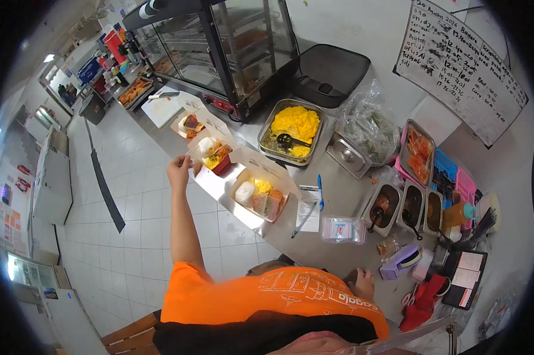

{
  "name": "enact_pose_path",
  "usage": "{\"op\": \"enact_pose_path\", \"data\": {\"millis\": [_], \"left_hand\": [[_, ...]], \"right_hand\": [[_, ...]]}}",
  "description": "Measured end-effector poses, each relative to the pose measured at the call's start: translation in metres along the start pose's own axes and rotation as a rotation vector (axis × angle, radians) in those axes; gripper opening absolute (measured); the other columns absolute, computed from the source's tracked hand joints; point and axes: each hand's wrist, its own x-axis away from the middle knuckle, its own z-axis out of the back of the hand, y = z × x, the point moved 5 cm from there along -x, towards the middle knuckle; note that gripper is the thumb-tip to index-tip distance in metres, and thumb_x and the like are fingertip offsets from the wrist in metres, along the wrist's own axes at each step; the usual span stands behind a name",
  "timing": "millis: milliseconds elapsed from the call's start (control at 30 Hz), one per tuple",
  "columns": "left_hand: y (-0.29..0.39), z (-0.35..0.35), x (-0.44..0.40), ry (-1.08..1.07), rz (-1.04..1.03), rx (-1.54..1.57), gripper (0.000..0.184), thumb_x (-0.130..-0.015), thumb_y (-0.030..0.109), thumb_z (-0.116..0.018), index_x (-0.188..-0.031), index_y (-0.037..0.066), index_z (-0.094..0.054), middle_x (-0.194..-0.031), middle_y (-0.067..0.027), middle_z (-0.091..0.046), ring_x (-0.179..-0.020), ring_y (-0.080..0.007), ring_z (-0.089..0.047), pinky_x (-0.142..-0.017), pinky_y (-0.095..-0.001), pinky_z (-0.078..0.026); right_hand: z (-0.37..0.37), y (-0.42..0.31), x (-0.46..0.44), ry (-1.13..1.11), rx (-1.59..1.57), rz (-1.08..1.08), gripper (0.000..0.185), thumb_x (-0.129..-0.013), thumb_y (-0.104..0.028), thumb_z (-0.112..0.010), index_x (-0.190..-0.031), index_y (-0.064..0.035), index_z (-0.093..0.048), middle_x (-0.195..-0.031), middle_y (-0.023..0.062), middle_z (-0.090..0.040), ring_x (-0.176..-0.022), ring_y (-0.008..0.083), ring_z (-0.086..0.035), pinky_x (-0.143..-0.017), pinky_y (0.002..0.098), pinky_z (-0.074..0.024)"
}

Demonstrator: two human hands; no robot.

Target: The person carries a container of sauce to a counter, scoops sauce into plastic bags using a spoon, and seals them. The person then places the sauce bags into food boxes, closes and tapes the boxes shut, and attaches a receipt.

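Note:
My left hand reaches out to the left, its fingers closed at the near edge of the middle open food box, seemingly pinching its flap. Inside that box are white rice, yellow shreds and a red cup or carton. Nearer me, a second open food box holds a rice mound, yellow shreds, a brown fried piece and a clear packet. Behind the middle one, a third food box is partly covered from view. By the counter's front edge rests my right hand; its fingers are partly hidden, and any held item is unclear.
A tray of yellow shreds with a black spoon lies beyond the boxes, below a glass warming cabinet. Rightward are steel sauce pans, a paper slip with pens, a purple tape dispenser and a tablet.

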Motion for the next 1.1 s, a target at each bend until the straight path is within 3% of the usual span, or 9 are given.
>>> {"op": "enact_pose_path", "data": {"millis": [133,333,567,800,1100], "left_hand": [[-0.025,0.001,-0.028,0.034,0.036,0.123,0.019,-0.086,0.013,-0.059,-0.086,-0.005,-0.063,-0.076,-0.0116,-0.067,-0.065,-0.0175,-0.066,-0.059,-0.0265,-0.05],[-0.027,-0.002,-0.026,0.02,0.129,0.224,0.017,-0.087,0.012,-0.057,-0.089,-0.005,-0.06,-0.084,-0.0116,-0.067,-0.065,-0.0173,-0.066,-0.056,-0.0251,-0.047],[-0.044,-0.004,-0.028,0.024,0.204,0.253,0.017,-0.089,0.014,-0.056,-0.091,-0.002,-0.059,-0.086,-0.011,-0.068,-0.065,-0.0151,-0.065,-0.053,-0.0216,-0.041],[-0.035,-0.012,-0.017,-0.125,0.207,0.201,0.023,-0.089,0.021,-0.057,-0.097,0.0,-0.059,-0.092,-0.0101,-0.068,-0.073,-0.0145,-0.066,-0.06,-0.0217,-0.043],[0.034,-0.03,0.039,-0.323,0.189,0.512,0.016,-0.089,0.016,-0.056,-0.093,0.001,-0.06,-0.092,-0.0108,-0.067,-0.074,-0.0126,-0.062,-0.071,-0.0235,-0.047]], "right_hand": [[-0.014,0.008,0.015,0.189,0.03,-0.028,0.064,-0.069,-0.024,-0.073,-0.125,-0.0096,-0.046,-0.127,0.0153,-0.041,-0.113,0.0349,-0.043,-0.084,0.0454,-0.0458],[-0.017,0.019,0.024,0.107,0.041,-0.12,0.062,-0.067,-0.023,-0.073,-0.122,-0.0095,-0.048,-0.129,0.0132,-0.039,-0.114,0.0355,-0.042,-0.082,0.0466,-0.0468],[-0.017,0.016,0.026,0.125,0.004,-0.128,0.059,-0.069,-0.021,-0.072,-0.12,-0.0056,-0.048,-0.13,0.0149,-0.039,-0.113,0.036,-0.042,-0.09,0.0424,-0.0429],[-0.007,0.005,0.027,0.151,-0.018,-0.116,0.057,-0.067,-0.016,-0.075,-0.117,-0.0033,-0.05,-0.128,0.0166,-0.041,-0.112,0.0366,-0.042,-0.09,0.0423,-0.0419],[-0.005,0.005,0.024,0.22,-0.057,-0.029,0.048,-0.067,-0.014,-0.073,-0.11,-0.0029,-0.054,-0.121,0.0183,-0.045,-0.11,0.0389,-0.044,-0.09,0.0459,-0.0416]]}}
